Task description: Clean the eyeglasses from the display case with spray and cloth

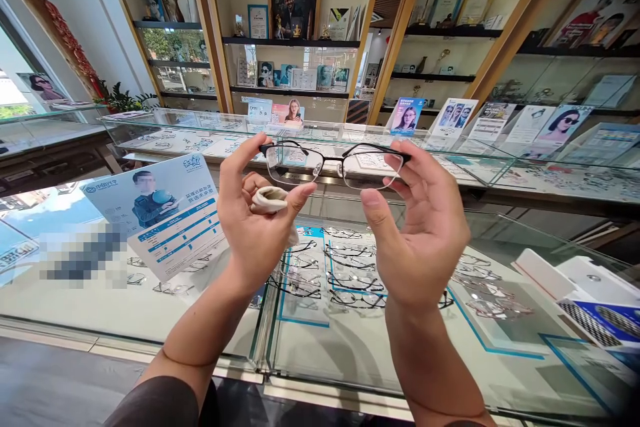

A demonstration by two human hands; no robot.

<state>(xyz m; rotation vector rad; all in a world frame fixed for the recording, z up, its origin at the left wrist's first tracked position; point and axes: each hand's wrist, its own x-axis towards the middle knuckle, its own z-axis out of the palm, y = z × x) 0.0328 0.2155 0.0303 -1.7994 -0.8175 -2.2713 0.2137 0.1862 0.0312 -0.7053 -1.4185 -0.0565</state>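
Between my two hands I hold up a pair of eyeglasses [331, 159] with a black half-rim frame and clear lenses. My left hand [255, 213] has its fingers closed at the left end of the frame. Tucked in the same palm is a folded whitish cloth [270, 199]. My right hand [420, 227] grips the right end near the hinge, its thumb below the lens. The glasses are level, above the glass display counter [350, 357]. Some fingers of each hand are partly hidden behind the frame.
Under the counter glass lie several eyeglass frames [357, 299]. A printed card [160, 213] stands left, beside my left forearm. White and blue boxes [595, 300] sit at the right edge. Across from me runs another glass showcase [320, 137] with upright leaflets [407, 117], before wall shelves [295, 42].
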